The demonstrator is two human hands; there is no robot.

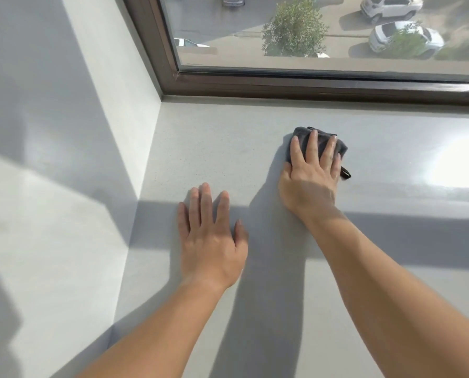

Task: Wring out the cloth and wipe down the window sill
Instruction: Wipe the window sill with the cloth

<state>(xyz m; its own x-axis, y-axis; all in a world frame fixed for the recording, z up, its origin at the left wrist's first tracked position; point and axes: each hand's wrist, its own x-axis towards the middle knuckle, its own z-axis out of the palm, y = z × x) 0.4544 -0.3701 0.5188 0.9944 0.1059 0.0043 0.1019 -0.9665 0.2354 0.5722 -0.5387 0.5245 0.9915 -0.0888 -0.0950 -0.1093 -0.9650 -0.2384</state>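
A small dark grey cloth (322,141) lies bunched on the pale grey window sill (222,148), a short way in front of the window frame. My right hand (311,173) lies flat on top of the cloth with straight, spread fingers pressing it onto the sill; a dark loop tag sticks out at the hand's right side. My left hand (211,236) rests palm down on the bare sill, nearer to me and to the left of the cloth, holding nothing.
A dark brown window frame (309,87) runs along the back of the sill, with glass above it. A pale side wall (113,110) closes the sill on the left. Bright sun glare (457,165) falls on the sill at the right.
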